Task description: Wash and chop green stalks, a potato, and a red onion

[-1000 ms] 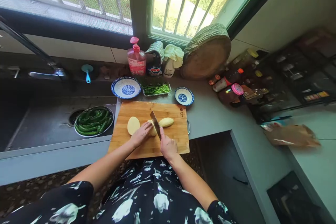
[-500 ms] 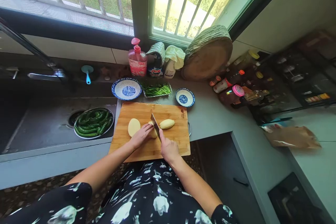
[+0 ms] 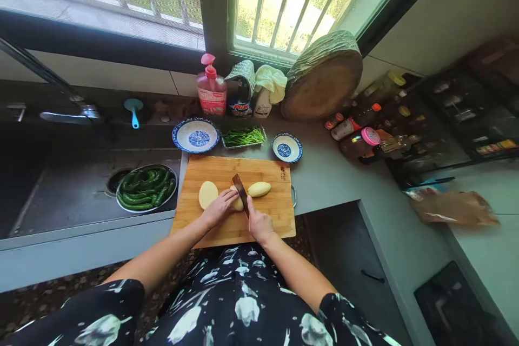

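Potato [image 3: 238,205], pinned by the left hand [image 3: 220,207], stays left of the knife [image 3: 241,193] (right hand [image 3: 260,224] closed round it). Blade [image 3: 239,186] looks darker than before.

Black top [image 3: 221,297], white flower-like print [image 3: 247,309]; short matching sleeves [image 3: 125,297]; forearms [image 3: 166,253], hands [image 3: 260,225] bare.
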`<state>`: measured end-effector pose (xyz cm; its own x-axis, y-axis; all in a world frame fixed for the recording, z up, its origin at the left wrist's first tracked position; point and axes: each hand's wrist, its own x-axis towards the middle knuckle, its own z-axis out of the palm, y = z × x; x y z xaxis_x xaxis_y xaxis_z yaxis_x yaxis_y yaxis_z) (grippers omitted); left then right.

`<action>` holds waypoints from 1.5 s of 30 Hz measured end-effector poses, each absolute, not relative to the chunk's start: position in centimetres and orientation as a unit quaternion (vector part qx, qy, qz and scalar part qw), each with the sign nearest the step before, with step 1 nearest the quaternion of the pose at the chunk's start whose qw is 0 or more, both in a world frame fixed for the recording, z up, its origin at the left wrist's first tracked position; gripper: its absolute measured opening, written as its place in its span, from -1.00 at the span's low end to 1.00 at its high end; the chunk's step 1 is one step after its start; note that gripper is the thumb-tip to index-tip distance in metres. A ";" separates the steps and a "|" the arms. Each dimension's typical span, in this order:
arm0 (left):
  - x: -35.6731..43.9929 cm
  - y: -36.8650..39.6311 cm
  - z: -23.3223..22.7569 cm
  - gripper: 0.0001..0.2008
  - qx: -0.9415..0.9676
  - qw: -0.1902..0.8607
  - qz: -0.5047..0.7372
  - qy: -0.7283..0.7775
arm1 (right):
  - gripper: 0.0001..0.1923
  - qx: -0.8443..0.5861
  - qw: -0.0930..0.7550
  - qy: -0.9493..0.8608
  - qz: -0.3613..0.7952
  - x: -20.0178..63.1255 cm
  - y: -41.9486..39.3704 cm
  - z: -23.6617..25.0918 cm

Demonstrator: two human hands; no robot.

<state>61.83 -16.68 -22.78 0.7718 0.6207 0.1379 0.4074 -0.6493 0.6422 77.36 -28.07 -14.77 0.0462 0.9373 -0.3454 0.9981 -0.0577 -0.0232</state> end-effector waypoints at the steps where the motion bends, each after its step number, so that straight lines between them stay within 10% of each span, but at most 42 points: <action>1: 61.8 -16.6 -22.8 -0.66 0.892 0.299 0.179 0.286 | -0.15 0.714 0.112 0.677 -0.135 77.5 -28.1 -14.8; 45: 60.3 -16.9 -25.9 -0.66 0.901 0.231 0.274 0.243 | -0.14 0.717 0.102 0.674 -0.147 74.8 -27.5 -13.3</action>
<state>60.26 -16.85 -25.86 0.7313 0.5648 0.3822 0.3117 -0.7753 0.5493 74.78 -27.48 -13.28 0.0478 0.9361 -0.3486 0.9962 -0.0703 -0.0521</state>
